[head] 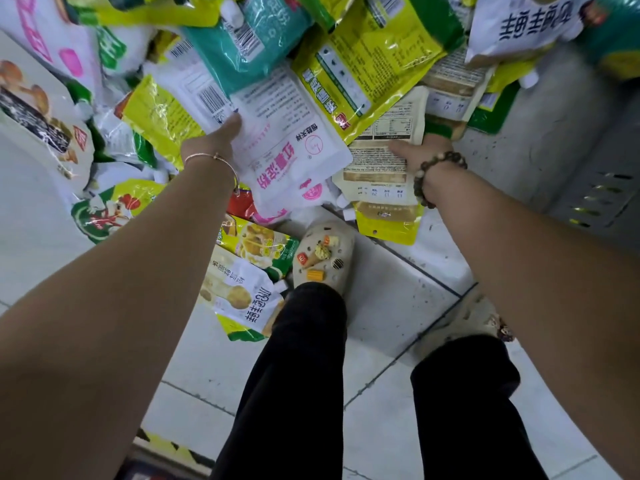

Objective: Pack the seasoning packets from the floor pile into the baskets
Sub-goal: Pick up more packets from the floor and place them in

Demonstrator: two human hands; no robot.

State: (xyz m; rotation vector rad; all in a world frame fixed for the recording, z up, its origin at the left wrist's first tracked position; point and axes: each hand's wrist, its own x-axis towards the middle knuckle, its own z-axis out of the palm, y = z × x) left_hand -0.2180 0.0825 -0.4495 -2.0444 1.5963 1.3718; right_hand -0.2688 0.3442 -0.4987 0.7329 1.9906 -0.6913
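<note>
With the pile spread on the floor, my left hand sits under the white-and-pink packet's edge and my right hand on the beige packet, probably to lift both; packets hide the fingers, so I cannot tell their grip.

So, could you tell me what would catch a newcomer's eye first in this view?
The heap of bright seasoning packets across the top of the view, yellow, teal and white. Both hands reach into it: the left hand at a white packet with pink lettering in the middle, the right hand on a beige packet beside it. Below, a cream clog with charms stands on the tiled floor.
</note>
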